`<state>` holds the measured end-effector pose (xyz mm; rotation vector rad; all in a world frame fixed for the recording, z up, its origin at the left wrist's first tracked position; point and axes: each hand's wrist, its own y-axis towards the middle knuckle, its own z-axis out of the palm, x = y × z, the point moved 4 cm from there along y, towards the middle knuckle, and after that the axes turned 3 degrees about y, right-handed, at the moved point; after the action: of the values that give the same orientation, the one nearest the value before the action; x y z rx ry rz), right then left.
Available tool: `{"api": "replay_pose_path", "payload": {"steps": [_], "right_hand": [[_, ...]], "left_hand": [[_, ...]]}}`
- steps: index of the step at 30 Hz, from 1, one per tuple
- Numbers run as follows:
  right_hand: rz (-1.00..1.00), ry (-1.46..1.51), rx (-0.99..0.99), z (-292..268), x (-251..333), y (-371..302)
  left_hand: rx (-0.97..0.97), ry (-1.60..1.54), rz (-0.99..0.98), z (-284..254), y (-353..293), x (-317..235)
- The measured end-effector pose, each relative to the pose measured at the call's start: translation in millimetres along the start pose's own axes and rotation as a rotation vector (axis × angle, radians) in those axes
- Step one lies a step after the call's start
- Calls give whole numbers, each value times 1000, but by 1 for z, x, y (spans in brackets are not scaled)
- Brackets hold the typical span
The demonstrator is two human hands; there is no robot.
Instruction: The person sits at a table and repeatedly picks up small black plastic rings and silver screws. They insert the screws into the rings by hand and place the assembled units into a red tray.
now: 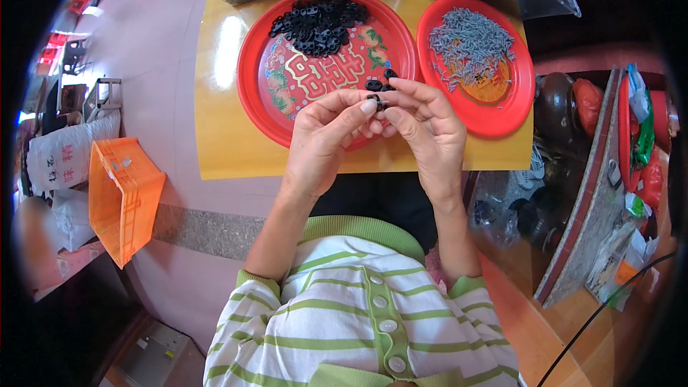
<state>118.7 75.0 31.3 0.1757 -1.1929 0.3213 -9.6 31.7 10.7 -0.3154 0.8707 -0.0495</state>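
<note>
Over the near edge of a round red tray (pixel 247 64), both hands meet. My left hand (pixel 319 136) pinches a small black plastic piece (pixel 375 102) between thumb and index finger. The fingers of my right hand (pixel 436 132) close in on the same piece from the other side; a small grey glint shows there, too tiny to make out. Just beyond my fingertips are a few more black pieces (pixel 374 85). A heap of black two-holed pieces (pixel 322 25) lies at the tray's far side. Grey screws (pixel 476 43) are piled on a red oval plate (pixel 519 111) at the right.
Two clear bins (pixel 566 0) of dark parts and grey screws stand at the table's far edge. The yellow tabletop (pixel 218 129) shows at the left. On the floor sits an orange crate (pixel 129 197) beside white sacks (pixel 72 150). A cluttered shelf (pixel 584 201) stands at the right.
</note>
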Motion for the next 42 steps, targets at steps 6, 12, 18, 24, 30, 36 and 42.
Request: {"api": "replay_pose_path", "payload": {"steps": [6, 12, 18, 24, 30, 36, 42], "right_hand": [[-57, -192, 109, -3, 3, 0], [-105, -198, 88, 3, -1, -14], [-41, -135, 72, 2, -12, -18], [101, -595, 198, -14, 11, 25], [-387, -1436, 168, -11, 10, 56], [-362, -1505, 221, -6, 1, 60], [-298, -1256, 204, -10, 4, 58]], "left_hand": [[-38, 74, 1, 0, -6, -2], [-29, 110, 29, -5, -18, 2], [-35, 130, 31, -11, -16, 7], [-103, 216, 60, -15, -8, 10], [-82, 221, 135, -13, -5, 14], [-43, 270, 125, -13, -6, 13], [-40, 281, 120, -11, -7, 13]]}}
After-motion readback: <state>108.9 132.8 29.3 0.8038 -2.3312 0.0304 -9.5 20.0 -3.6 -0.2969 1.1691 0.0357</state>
